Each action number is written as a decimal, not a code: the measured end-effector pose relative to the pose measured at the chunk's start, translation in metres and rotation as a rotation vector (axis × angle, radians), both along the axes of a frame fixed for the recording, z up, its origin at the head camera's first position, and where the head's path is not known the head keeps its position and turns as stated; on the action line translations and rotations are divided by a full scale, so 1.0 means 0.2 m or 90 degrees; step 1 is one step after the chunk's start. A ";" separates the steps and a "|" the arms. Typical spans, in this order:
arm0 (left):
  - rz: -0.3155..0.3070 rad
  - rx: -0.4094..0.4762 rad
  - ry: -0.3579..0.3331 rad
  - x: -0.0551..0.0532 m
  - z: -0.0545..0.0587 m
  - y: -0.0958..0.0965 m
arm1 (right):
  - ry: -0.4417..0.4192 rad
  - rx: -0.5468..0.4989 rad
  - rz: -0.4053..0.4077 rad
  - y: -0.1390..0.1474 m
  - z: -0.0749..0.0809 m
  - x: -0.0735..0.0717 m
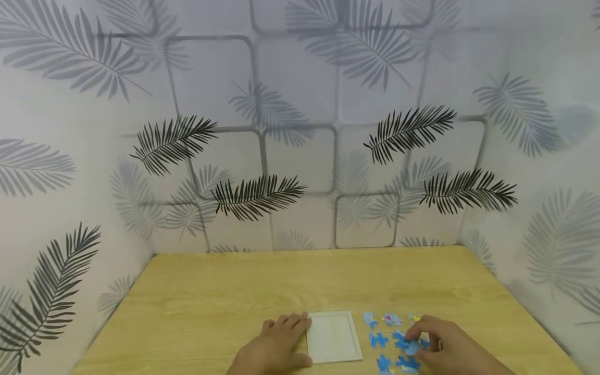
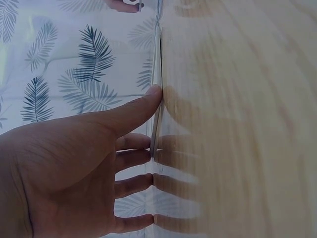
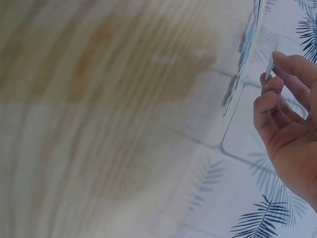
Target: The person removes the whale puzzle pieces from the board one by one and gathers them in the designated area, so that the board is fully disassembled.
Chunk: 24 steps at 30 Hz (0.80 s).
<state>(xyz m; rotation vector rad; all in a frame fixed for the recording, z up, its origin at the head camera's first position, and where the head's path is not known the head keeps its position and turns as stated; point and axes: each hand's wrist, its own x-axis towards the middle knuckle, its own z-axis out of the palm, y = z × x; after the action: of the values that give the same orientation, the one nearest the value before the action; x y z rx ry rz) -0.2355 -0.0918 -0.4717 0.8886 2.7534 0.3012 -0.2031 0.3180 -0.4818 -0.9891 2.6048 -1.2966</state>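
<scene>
A shallow white puzzle tray [image 1: 332, 338] lies on the wooden table, with bare wood-coloured space inside its rim. My left hand [image 1: 276, 344] rests at its left side, fingers extended, thumb and fingertips along the edge; in the left wrist view the thumb [image 2: 143, 101] touches the thin tray side. To the right of the tray, my right hand [image 1: 445, 346] pinches a light-blue puzzle piece [image 1: 412, 348] between thumb and fingers. The right wrist view shows this piece [image 3: 271, 63] edge-on, raised off the table. Loose blue puzzle pieces [image 1: 378, 339] lie beneath and around that hand, some partly hidden.
Several puzzle pieces stand in loose rows between tray and right hand, including one with a pink mark [image 1: 391, 319] and one with yellow [image 1: 414, 316]. The wooden table [image 1: 281, 281] runs back to walls covered in leaf-patterned sheeting [image 1: 300, 156].
</scene>
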 end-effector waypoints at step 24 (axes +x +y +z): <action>0.016 0.023 -0.028 0.00 0.01 0.01 | -0.146 -0.006 0.043 0.18 -0.06 0.01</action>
<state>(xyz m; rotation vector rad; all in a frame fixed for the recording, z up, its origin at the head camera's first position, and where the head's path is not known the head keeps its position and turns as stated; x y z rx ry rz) -0.2360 -0.0907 -0.4687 0.8457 2.7286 0.3728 -0.2011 0.3540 -0.4940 -0.8650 2.3758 -1.3223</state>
